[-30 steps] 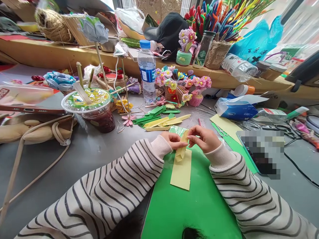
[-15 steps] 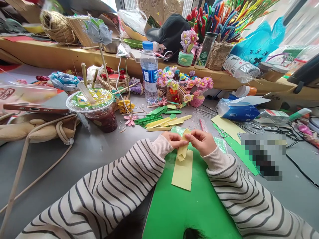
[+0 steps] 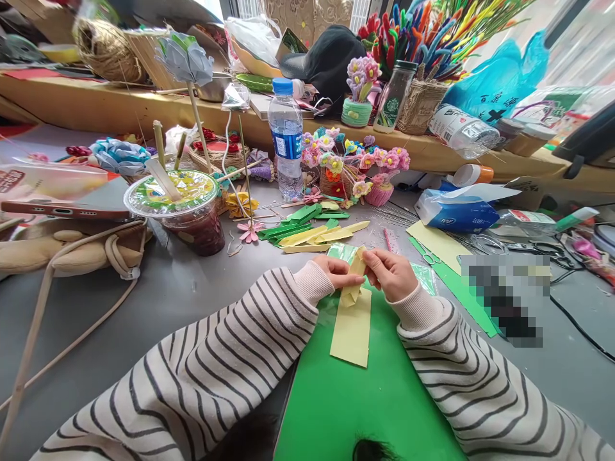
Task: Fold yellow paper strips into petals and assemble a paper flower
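Note:
Between my two hands is a small folded piece of yellow paper [image 3: 352, 292]. My left hand [image 3: 339, 271] pinches its left side, thumb and fingers pressed together. At its upper right end, my right hand [image 3: 388, 271] grips it with thumb and forefinger. Below the folded piece, a flat yellow paper strip [image 3: 352, 333] lies on a green board [image 3: 365, 410]. Folded green strips [image 3: 300, 221] and folded yellow strips [image 3: 327, 235] lie in a loose pile beyond my hands.
A lidded drink cup [image 3: 192, 224] stands left, a water bottle [image 3: 287, 141] behind the strips. Small white-handled scissors [image 3: 431, 257] rest on green paper [image 3: 461, 294] at the right. A blue tissue pack [image 3: 451, 211] lies behind them.
The folded yellow piece has tilted and turned slightly. My right thumb and forefinger have shifted up along its upper end; my left hand has barely moved.

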`<act>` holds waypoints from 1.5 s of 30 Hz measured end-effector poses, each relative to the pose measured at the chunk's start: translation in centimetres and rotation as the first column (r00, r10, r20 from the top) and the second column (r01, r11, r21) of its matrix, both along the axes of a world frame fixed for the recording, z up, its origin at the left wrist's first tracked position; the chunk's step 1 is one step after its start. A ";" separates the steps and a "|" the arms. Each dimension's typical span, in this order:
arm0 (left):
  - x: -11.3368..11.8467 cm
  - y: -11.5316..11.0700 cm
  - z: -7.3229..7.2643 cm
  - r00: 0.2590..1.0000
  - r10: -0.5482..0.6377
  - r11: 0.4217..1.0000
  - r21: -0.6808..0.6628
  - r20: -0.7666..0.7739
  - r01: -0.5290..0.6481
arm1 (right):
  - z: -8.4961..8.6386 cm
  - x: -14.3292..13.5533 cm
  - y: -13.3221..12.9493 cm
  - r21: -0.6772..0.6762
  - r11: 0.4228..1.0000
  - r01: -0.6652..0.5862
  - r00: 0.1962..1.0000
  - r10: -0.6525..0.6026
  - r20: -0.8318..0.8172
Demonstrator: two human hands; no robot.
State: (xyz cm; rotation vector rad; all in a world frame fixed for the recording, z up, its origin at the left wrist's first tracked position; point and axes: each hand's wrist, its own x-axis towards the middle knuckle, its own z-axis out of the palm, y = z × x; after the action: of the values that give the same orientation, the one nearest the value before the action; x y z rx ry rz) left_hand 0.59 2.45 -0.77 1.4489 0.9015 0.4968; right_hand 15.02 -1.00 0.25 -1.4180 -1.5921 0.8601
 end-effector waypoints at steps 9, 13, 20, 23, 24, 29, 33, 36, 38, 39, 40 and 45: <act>-0.1 0.7 0.4 0.955 0.247 0.969 -0.023 0.166 -0.247 | -0.5 -0.1 0.3 -0.120 0.984 -0.129 0.992 0.129 -0.009; -0.2 0.6 0.5 0.954 0.263 0.963 0.027 0.142 -0.269 | -0.5 -0.3 0.2 -0.146 0.968 -0.205 0.978 0.207 -0.004; -0.1 0.8 0.5 0.924 0.352 0.936 -0.087 0.151 -0.342 | -0.8 0.1 0.5 -0.104 0.974 -0.202 0.978 0.206 0.023; -0.1 1.2 0.3 0.884 0.433 0.900 -0.134 0.176 -0.414 | -0.6 0.4 0.7 -0.069 0.987 -0.147 0.987 0.150 0.047; -0.1 1.3 0.2 0.877 0.439 0.898 -0.141 0.197 -0.418 | -0.6 0.4 0.7 -0.063 0.990 -0.127 0.991 0.129 0.030; -0.1 1.3 0.1 0.876 0.426 0.904 -0.128 0.224 -0.407 | -0.4 0.0 0.6 -0.178 0.969 -0.173 0.968 0.134 -0.212; 0.1 1.0 0.1 0.898 0.381 0.923 -0.142 0.220 -0.357 | -0.5 0.1 0.5 -0.241 0.956 -0.165 0.968 0.110 -0.228; 0.1 0.8 0.3 0.918 0.323 0.946 -0.115 0.230 -0.304 | -0.5 0.5 0.6 -0.262 0.947 -0.185 0.978 0.150 -0.147; 0.0 0.7 0.4 0.921 0.321 0.946 -0.110 0.219 -0.304 | -0.4 0.7 0.6 -0.269 0.941 -0.204 0.978 0.182 -0.103; 0.0 0.7 0.5 0.918 0.337 0.940 -0.125 0.211 -0.316 | -0.3 0.8 0.6 -0.265 0.944 -0.195 0.980 0.178 -0.085; 0.0 0.7 0.5 0.911 0.359 0.931 -0.150 0.204 -0.333 | -0.1 0.9 0.7 -0.256 0.950 -0.177 0.984 0.164 -0.072; -0.1 0.6 0.9 0.892 0.421 0.893 -0.248 0.167 -0.375 | 0.7 1.5 0.8 -0.212 0.971 -0.108 0.993 0.096 -0.066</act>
State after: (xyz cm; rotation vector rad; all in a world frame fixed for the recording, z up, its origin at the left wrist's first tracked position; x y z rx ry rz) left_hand 0.52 3.04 0.15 0.9919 1.0461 0.8255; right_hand 16.53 -0.19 0.90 -1.4561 -1.5783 1.1524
